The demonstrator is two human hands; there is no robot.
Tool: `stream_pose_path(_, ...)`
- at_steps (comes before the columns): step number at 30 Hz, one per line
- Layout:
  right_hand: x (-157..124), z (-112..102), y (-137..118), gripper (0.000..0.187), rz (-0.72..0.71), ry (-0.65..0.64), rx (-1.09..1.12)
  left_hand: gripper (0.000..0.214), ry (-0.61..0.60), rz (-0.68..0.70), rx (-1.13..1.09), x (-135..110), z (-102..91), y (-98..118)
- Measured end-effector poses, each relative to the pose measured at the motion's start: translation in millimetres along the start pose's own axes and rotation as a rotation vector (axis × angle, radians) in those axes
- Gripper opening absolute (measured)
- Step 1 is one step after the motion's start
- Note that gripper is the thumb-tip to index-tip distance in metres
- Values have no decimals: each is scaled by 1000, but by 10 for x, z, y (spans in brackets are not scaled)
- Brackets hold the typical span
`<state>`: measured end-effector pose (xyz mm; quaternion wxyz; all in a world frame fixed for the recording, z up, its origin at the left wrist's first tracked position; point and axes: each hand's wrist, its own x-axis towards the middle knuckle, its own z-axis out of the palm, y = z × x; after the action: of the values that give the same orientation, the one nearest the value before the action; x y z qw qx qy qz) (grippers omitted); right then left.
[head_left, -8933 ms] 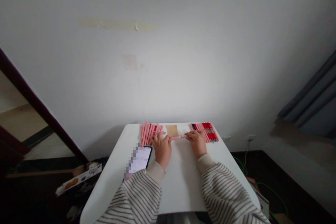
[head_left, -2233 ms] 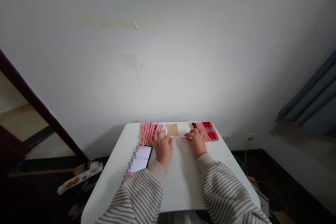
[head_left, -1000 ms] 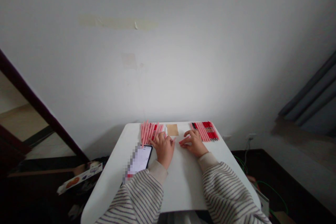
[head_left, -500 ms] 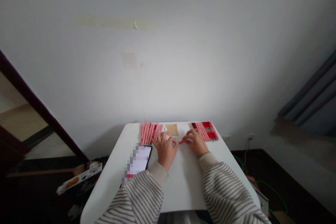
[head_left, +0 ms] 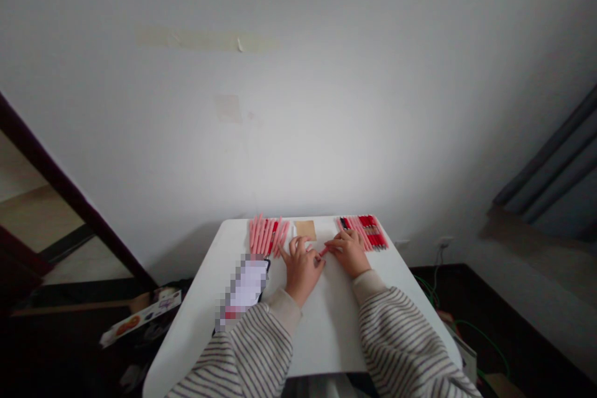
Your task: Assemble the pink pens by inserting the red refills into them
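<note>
My left hand (head_left: pixel 301 268) and my right hand (head_left: pixel 347 253) meet near the middle of the white table (head_left: pixel 321 323), fingertips close together. Between them is a short pink pen piece (head_left: pixel 323 252), pinched by my right fingers and touched by my left fingers. A fan of pink pens (head_left: pixel 267 236) lies at the back left, beside my left hand. At the back right, behind my right hand, sits a row of pink and red pens (head_left: pixel 368 232). Both sleeves are striped.
A small tan card (head_left: pixel 305 229) lies at the table's back edge between the two pen groups. A phone (head_left: pixel 245 289) with a lit screen rests left of my left arm. A printed box (head_left: pixel 140 316) lies on the dark floor at left; cables trail at right.
My left hand has slid right, away from the fan of pink pens, and my right hand has brought its pink piece inward, so both hands now meet at the middle.
</note>
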<state>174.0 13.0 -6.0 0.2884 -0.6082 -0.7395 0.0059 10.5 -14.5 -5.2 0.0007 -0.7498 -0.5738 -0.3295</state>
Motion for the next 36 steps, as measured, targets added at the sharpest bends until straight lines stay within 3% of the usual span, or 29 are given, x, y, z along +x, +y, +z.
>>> stream_pose_path(12,-3,14,30,18,6,14,-11,7,85,-87,48,60,-96,0)
stream_pose_path(27,-10,62,21,20,14,-8,100,10,33,-94,63,176,126,-46)
stream_pose_path(36,3,67,37,20,15,-16,127,11,88,-128,86,148,10,-67)
